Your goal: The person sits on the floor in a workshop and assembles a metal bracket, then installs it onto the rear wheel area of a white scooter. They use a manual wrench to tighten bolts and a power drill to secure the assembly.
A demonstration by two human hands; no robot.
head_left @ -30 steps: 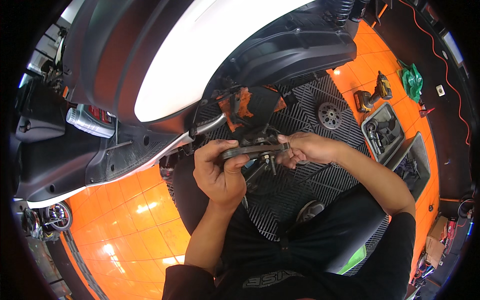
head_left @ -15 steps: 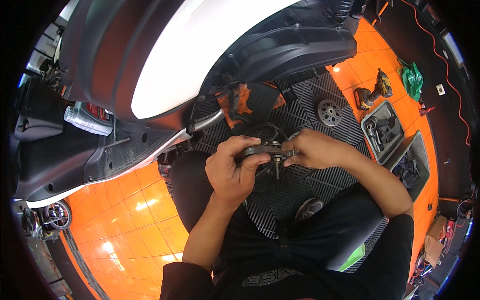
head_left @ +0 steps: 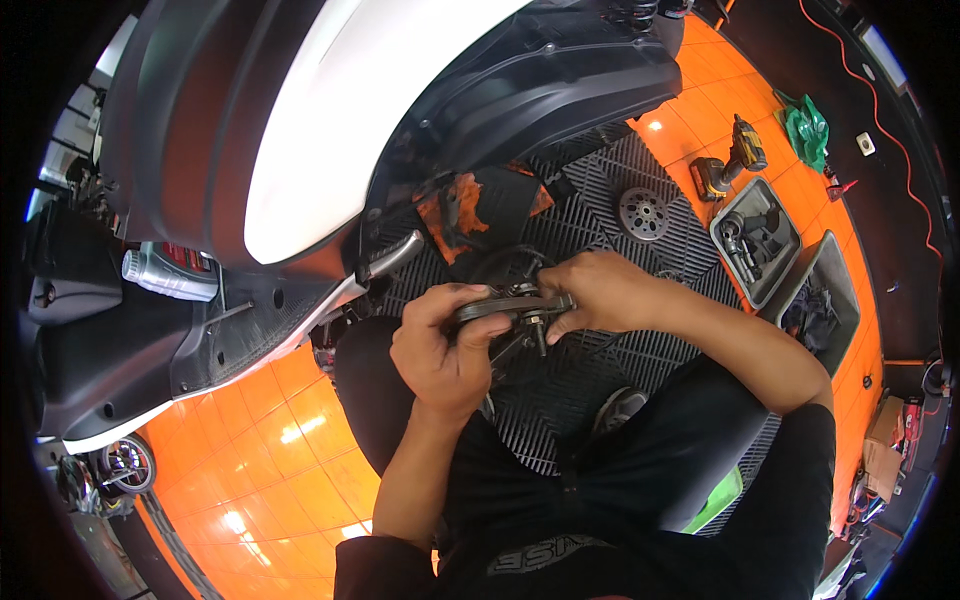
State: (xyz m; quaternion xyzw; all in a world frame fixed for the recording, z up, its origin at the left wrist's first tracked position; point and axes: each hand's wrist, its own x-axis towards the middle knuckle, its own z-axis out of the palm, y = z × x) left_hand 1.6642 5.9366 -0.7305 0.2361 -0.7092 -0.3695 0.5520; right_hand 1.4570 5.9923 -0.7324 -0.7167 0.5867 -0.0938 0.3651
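Above the mat, between both hands, is a dark metal part (head_left: 508, 307) with a rounded, layered edge; its exact kind is hard to make out. A bolt (head_left: 538, 325) sticks down from its middle. My left hand (head_left: 438, 350) is closed on the left end, thumb below and fingers above. On the right end my right hand (head_left: 610, 290) pinches the part between thumb and fingers, which hide some of it. Behind it curves a thin black hose or cable (head_left: 500, 258).
A white and black scooter (head_left: 330, 120) stands ahead and left, a bottle (head_left: 172, 270) on its footboard. A ribbed black mat (head_left: 590, 210) carries a round drilled metal disc (head_left: 643, 214). At right are a cordless driver (head_left: 735, 160), a tool tray (head_left: 755, 290) and a grey bin (head_left: 845, 310).
Both hands and the metal part have shifted slightly left in the picture. The part is turned a little, and my right-hand fingers have moved along its right end. The whole view has shifted slightly.
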